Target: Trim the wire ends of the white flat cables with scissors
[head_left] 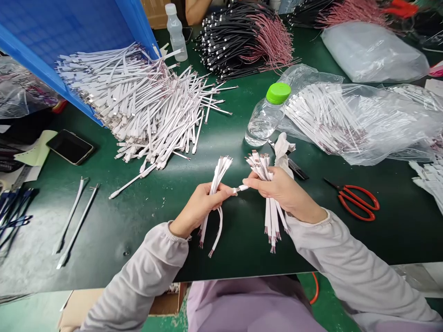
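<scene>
My left hand (207, 203) is closed round a small bunch of short white cables (219, 171) with stripped wire ends hanging below. A larger bundle of white cables (273, 219), connector ends up, is gripped in my right hand (282, 189). Between the fingertips of both hands is a single white connector (241, 188) with a metal tip, pinched from either side. Beyond the hands lies a big pile of similar white cables (145, 106), spilling from a tilted blue crate (86, 27).
Red-handled scissors (358, 202) lie right of my right hand. A green-capped bottle (266, 115) stands behind the hands. Bagged white cables (328, 120) are at the right, black cables (228, 41) at the back. A phone (70, 146) and two loose cables (78, 226) lie left.
</scene>
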Demonstrator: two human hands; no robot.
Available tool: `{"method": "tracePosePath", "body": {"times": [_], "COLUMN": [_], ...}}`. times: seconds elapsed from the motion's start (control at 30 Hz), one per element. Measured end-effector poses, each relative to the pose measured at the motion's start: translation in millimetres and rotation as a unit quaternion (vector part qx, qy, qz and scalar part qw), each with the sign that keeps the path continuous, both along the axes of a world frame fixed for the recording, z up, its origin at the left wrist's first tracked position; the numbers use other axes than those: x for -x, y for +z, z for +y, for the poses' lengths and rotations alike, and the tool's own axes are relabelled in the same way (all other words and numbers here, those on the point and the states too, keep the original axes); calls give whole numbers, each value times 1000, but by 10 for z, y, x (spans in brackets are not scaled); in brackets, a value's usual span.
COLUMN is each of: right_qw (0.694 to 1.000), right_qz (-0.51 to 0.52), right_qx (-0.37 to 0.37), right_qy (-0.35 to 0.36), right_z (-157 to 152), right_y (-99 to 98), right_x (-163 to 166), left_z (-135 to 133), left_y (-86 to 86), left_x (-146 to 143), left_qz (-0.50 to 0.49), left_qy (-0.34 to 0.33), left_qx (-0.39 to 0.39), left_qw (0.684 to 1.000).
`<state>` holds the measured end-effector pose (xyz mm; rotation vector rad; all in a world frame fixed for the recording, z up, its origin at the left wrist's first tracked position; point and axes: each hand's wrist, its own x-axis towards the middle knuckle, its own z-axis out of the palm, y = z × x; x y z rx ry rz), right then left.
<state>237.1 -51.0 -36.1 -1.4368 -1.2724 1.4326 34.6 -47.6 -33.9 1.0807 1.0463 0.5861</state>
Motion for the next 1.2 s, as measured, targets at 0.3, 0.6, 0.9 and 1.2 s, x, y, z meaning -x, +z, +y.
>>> {"method": "tracePosePath", "body": {"times": [0.3,0.6,0.9,1.2], "right_qw": [982,978,982,991], "right_qz": [-130,-158,-150,115], "right_qx": [-128,-133,-116,49], "right_qy": [-50,-22,2,45], "right_z": [-80,-101,-71,-63], "right_y": [30,86,30,-98], "right_x": [79,67,48,111], "left_z": [-7,1,9,-10], "left_y": [-26,-52,-30,-91], "left_x": [-21,12,16,-17], "left_qz": [-9,-24,-16,-17], "left_qy": [29,18,14,49], "left_qx": [11,14,6,-20], "left_qw": [999,999,1000,998]}}
